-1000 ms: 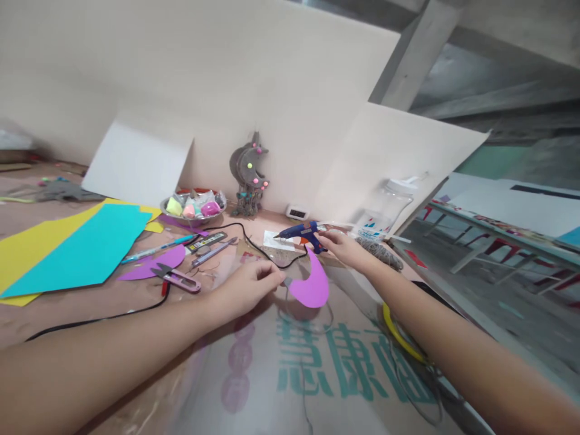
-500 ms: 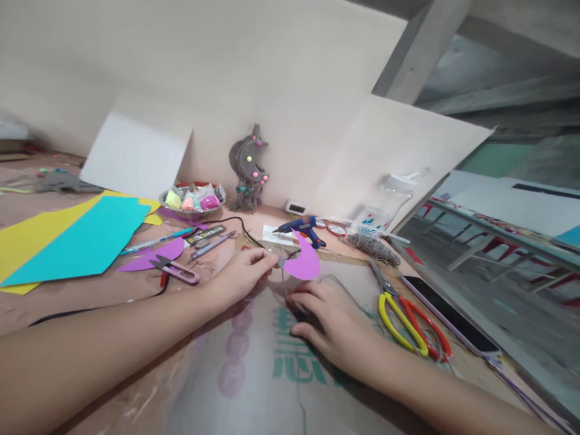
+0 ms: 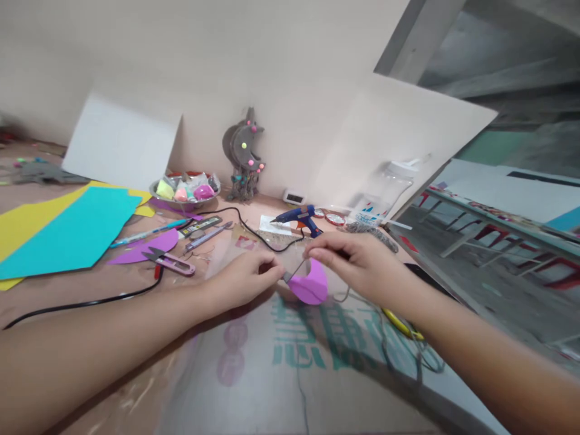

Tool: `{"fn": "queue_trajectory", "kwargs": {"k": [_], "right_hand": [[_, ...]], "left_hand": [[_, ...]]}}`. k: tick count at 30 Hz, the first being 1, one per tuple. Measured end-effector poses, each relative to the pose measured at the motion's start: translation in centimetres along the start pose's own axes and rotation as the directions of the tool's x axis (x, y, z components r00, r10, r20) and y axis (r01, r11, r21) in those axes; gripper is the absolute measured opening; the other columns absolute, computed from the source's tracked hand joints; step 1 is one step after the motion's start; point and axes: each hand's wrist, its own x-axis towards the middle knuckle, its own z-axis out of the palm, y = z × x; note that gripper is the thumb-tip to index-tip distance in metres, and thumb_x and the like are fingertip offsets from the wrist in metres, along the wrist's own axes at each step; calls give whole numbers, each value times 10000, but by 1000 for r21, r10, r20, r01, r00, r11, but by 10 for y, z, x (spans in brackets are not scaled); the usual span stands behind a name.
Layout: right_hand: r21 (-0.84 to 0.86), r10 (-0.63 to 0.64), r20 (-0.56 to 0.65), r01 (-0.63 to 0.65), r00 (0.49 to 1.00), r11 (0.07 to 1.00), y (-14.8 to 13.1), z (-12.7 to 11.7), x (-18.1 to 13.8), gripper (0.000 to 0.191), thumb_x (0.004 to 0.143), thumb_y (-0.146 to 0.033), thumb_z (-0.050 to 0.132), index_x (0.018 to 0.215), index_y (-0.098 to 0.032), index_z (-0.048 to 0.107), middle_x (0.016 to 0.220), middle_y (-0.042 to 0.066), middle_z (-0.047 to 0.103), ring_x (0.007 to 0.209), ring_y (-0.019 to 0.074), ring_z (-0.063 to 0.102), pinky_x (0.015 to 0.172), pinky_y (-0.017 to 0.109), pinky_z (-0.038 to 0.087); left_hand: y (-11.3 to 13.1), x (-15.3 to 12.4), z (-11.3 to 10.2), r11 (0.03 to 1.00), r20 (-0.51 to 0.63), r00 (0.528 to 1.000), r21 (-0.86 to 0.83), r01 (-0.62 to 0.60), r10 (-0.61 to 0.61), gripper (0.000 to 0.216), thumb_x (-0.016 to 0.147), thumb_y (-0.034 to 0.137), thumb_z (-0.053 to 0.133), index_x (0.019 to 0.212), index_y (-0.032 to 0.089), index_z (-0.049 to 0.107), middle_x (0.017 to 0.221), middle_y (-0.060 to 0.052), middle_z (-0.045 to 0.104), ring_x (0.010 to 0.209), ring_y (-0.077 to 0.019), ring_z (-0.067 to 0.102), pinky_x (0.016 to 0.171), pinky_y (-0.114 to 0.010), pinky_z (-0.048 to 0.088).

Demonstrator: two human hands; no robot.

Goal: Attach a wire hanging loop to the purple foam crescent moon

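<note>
A purple paper crescent point(image 3: 313, 287) hangs over the plastic-covered board, its left tip pinched in my left hand point(image 3: 247, 275). Grey yarn is wound round the crescent near those fingertips. My right hand point(image 3: 356, 257), closed, pinches a taut strand of grey yarn point(image 3: 297, 267) up and right of the crescent. Slack yarn point(image 3: 384, 341) trails in loops below my right forearm. Only part of the yellow-handled scissors point(image 3: 403, 326) shows, as my right arm covers the rest.
Behind my hands lie a blue glue gun point(image 3: 296, 214) and a white timer point(image 3: 293, 197). Pink thread snips point(image 3: 172, 262), coloured sheets point(image 3: 72, 232) and a bowl of clay packets point(image 3: 185, 196) are on the left. A decorated grey moon point(image 3: 244, 151) stands by the wall; a clear bottle point(image 3: 393, 184) is at right.
My right hand has risen from beside the board, drawing the yarn up and right. The crescent has tilted and sits slightly lower; my left hand keeps its pinch. The view has shifted slightly.
</note>
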Motion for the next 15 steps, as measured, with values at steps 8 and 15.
{"fn": "queue_trajectory", "kwargs": {"k": [8, 15], "right_hand": [[10, 136, -34, -136, 990, 991, 48, 10, -10, 224, 845, -355, 525, 769, -194, 660, 744, 16, 680, 668, 153, 590, 619, 262, 449], [63, 126, -47, -123, 991, 990, 74, 17, -20, 208, 832, -346, 528, 781, -198, 666, 792, 26, 692, 730, 173, 621, 698, 293, 475]], "left_hand": [[-4, -1, 2, 999, 26, 1000, 50, -9, 8, 232, 839, 310, 441, 728, 164, 584, 700, 7, 590, 674, -143, 527, 590, -229, 353], [-3, -1, 1, 996, 66, 997, 65, -55, 51, 226, 843, 284, 444, 696, 164, 567, 668, 12, 550, 649, -136, 492, 581, -223, 335]]}}
